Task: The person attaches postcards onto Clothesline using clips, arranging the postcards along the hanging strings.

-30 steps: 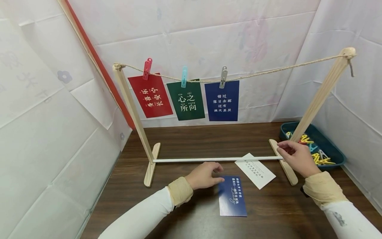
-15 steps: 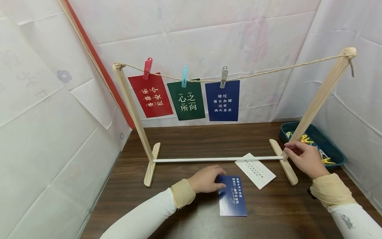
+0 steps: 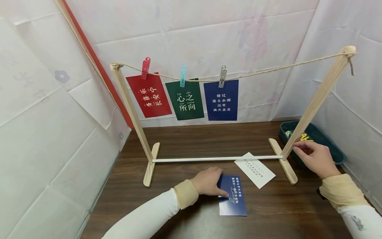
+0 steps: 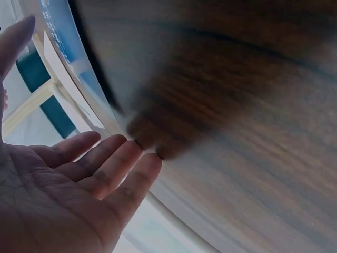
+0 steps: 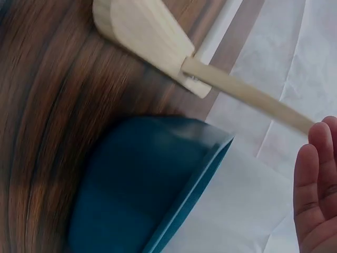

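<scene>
My left hand (image 3: 219, 186) lies flat on the table, its fingertips resting on the left edge of a blue card (image 3: 233, 196). The left wrist view shows that hand (image 4: 110, 168) open with straight fingers and the blue card (image 4: 58, 42) beyond it. My right hand (image 3: 302, 148) hovers over the near rim of a teal tray (image 3: 334, 151), just right of the rack's right post (image 3: 316, 99); its fingers are loosely bent and nothing shows in them. In the right wrist view only the fingertips (image 5: 316, 179) show, above the tray (image 5: 147, 195).
A white card (image 3: 254, 170) lies under the rack's white crossbar (image 3: 218, 159). Red (image 3: 148, 96), green (image 3: 185, 99) and blue (image 3: 221, 100) cards hang clipped to the rope (image 3: 268, 71). Yellow clips (image 3: 301, 136) lie in the tray. White sheets wall in three sides.
My right hand has moved right, from the crossbar's end by the rack's foot to over the tray. My left hand has slid slightly right onto the blue card's edge.
</scene>
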A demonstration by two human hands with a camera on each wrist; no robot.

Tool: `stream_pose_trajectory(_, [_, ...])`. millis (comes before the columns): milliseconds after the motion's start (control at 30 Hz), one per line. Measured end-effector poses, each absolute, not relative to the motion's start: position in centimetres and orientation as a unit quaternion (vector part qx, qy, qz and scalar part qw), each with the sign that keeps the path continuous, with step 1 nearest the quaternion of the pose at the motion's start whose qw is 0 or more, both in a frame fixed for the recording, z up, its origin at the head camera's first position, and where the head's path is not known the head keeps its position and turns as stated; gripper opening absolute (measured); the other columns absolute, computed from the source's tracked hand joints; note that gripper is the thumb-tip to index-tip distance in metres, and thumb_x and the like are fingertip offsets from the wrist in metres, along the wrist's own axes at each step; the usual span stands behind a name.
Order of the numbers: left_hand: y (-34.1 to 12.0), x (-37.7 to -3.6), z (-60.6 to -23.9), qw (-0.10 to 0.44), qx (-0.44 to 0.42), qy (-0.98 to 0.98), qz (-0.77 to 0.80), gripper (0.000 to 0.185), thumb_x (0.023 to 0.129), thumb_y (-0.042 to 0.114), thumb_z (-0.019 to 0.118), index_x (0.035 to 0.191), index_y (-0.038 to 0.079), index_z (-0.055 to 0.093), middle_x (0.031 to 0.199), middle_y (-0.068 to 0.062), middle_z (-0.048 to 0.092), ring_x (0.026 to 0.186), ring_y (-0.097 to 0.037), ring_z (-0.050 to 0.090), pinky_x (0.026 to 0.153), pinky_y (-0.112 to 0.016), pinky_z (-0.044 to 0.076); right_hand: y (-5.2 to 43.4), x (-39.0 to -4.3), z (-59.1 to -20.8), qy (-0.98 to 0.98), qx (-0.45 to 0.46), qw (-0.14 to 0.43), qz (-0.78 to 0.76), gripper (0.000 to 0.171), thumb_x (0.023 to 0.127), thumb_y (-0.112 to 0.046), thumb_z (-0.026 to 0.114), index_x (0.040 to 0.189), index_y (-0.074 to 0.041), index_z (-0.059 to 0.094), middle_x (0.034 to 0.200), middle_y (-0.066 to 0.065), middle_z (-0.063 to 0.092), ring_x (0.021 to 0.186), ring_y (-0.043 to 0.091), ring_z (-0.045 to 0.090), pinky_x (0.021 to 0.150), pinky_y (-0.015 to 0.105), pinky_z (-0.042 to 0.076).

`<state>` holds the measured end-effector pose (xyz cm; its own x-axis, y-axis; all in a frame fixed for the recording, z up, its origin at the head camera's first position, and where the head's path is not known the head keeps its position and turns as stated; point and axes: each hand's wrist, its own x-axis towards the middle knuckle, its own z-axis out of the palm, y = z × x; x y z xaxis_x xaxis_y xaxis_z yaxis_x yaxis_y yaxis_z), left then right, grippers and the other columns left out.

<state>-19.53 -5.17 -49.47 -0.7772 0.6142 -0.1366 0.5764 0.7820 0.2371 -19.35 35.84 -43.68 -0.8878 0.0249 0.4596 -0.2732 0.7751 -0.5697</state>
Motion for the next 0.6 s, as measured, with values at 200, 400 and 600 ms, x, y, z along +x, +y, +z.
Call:
stream_pose_trajectory(200, [-5.0, -19.3, -49.5, 0.101, 0.330, 0.936, 0.067, 0.099, 0.076, 0.076, 0.086, 0.144, 0.009, 0.062, 0.133, -0.002, 0.070, 0.123, -0.015, 0.065, 0.105, -0.030, 0.056, 37.2, -19.2, -43.4, -0.920, 0.056, 0.232, 0.313, 0.013, 0.097, -0.005, 0.078, 0.107, 0.004, 0.080, 0.089, 0.018, 0.079, 0.072, -0.020, 0.052, 0.061, 0.006, 0.043])
stream_pose_trajectory(400, [-4.9, -19.1, -49.7, 0.106, 0.340, 0.933, 0.052, 0.103, 0.076, 0.079, 0.084, 0.147, 0.010, 0.058, 0.136, -0.004, 0.068, 0.126, -0.018, 0.063, 0.106, -0.032, 0.056, 38.4, -19.2, -43.0, -0.926, 0.035, 0.222, 0.303, 0.013, 0.099, -0.005, 0.073, 0.107, 0.004, 0.079, 0.073, -0.021, 0.064, 0.064, -0.011, 0.051, 0.054, 0.015, 0.042])
stream_pose_trajectory(600, [-4.9, -19.1, -49.8, 0.109, 0.351, 0.929, 0.033, 0.113, 0.077, 0.082, 0.081, 0.156, 0.008, 0.052, 0.147, -0.007, 0.064, 0.134, -0.023, 0.061, 0.112, -0.035, 0.054, 39.3, -19.6, -42.6, -0.938, 0.003, 0.196, 0.287, 0.019, 0.102, -0.007, 0.066, 0.109, 0.007, 0.076, 0.082, 0.016, 0.075, 0.063, -0.007, 0.047, 0.053, 0.019, 0.040])
